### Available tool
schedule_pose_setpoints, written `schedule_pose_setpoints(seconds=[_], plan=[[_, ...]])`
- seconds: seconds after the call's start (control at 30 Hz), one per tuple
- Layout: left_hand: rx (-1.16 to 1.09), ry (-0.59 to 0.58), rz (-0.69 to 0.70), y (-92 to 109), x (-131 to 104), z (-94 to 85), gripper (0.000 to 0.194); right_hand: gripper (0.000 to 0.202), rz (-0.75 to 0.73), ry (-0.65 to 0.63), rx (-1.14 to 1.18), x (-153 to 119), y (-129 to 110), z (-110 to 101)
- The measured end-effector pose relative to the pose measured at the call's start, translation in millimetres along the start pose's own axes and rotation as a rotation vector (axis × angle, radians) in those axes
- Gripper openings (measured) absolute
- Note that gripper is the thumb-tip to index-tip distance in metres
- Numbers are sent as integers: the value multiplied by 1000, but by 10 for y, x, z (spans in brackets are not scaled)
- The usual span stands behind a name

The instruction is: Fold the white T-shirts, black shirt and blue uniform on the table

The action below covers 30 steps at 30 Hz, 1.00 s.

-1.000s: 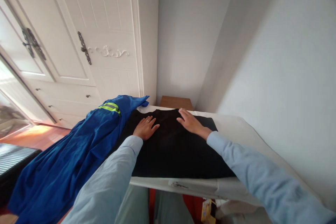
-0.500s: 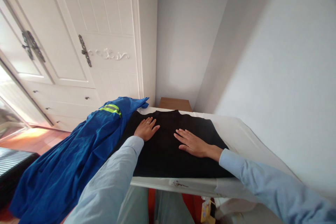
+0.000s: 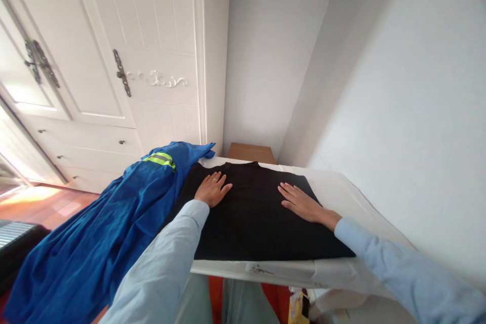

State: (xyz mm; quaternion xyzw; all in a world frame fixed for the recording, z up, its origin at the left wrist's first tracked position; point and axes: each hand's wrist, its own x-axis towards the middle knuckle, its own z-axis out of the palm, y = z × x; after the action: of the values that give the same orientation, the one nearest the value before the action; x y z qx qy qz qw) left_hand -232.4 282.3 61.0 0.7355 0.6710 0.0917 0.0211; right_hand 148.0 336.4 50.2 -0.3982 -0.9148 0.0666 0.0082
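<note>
A black garment [image 3: 254,217], with what looks like a neckline at its far edge, lies spread flat over a white-covered table [image 3: 334,185]. My left hand [image 3: 213,189] rests palm down on its upper left part, fingers spread, a ring on one finger. On the right part lies my right hand [image 3: 301,203], also flat with fingers stretched out. Neither hand grips the cloth. Left of the black garment, a blue garment [image 3: 114,207] with a yellow-green reflective band drapes over the table's left side and hangs down.
A white wardrobe [image 3: 159,25] with dark metal handles stands at the back left. Behind the table is a brown wooden piece [image 3: 252,152], and a pale wall [image 3: 410,86] rises along the right. A dark object with a ribbed top [image 3: 18,243] sits at lower left.
My right hand has slid to the right across the black garment. The garment's lower right corner now reaches farther right. My left hand stays in nearly the same place.
</note>
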Motion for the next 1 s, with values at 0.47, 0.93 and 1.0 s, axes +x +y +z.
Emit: schedule_pose_setpoints(seconds=[0.47, 0.93, 1.0], plan=[[-88, 254, 139, -11, -87, 46, 57, 81, 12, 21, -33, 12, 54, 73], [127, 288, 292, 455, -362, -222, 41, 77, -16, 72, -38, 55, 98, 142], [76, 219, 337, 590, -423, -216, 51, 78, -20, 69, -36, 53, 83, 132]])
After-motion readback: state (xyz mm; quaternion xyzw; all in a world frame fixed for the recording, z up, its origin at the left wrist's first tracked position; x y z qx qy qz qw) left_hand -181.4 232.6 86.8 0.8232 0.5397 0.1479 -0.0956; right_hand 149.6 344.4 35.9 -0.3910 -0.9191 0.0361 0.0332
